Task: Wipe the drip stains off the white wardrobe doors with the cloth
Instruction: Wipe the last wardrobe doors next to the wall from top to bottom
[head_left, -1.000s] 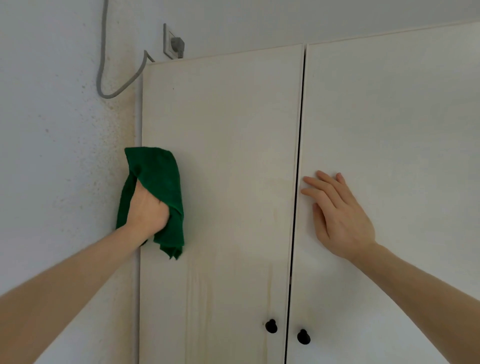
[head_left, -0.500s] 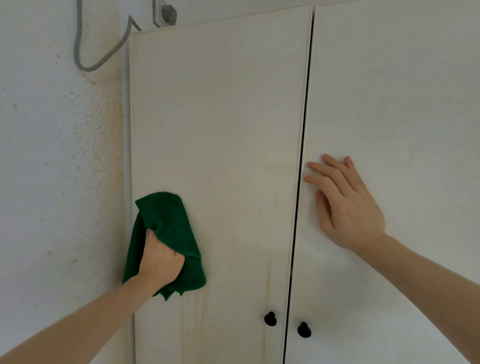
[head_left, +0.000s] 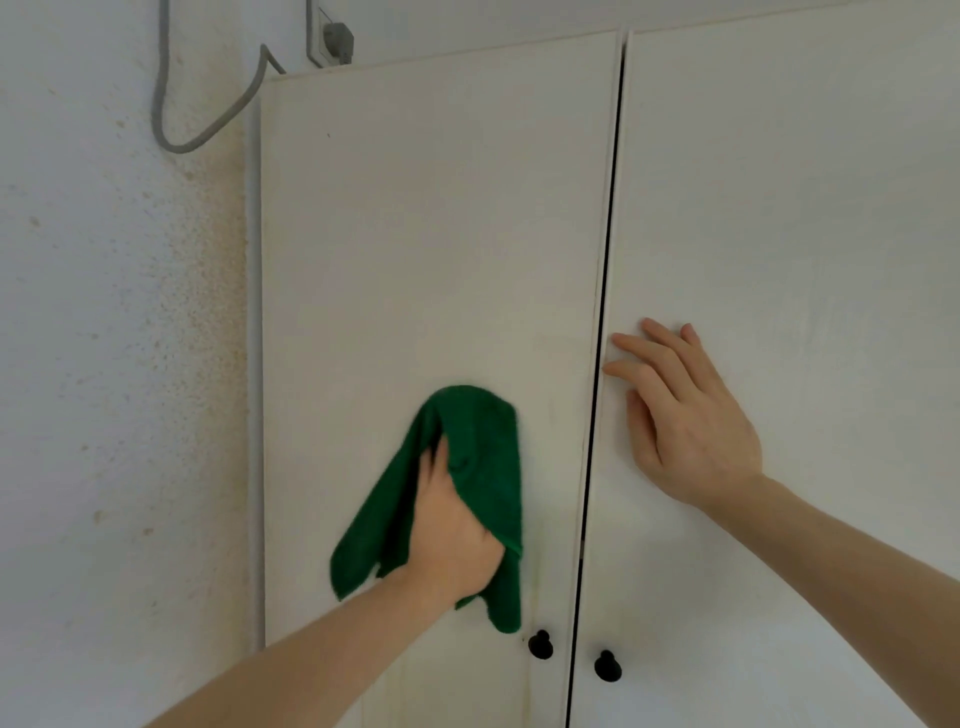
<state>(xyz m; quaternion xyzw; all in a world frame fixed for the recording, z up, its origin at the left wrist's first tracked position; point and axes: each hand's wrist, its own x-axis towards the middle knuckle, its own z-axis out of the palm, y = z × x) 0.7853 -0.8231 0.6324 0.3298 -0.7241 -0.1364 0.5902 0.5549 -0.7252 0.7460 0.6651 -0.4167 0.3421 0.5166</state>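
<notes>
Fingers of your left hand (head_left: 454, 540) are closed around one green cloth (head_left: 480, 457), pressing it flat on the lower part of the left door (head_left: 426, 234). Your right hand (head_left: 685, 415) lies open, fingers spread, flat on the right door (head_left: 789, 208) beside the gap. Two doors, two black knobs: left knob (head_left: 540, 644), right knob (head_left: 607, 666). One grey cable (head_left: 171, 140) hangs on the wall (head_left: 104, 364) beyond.
</notes>
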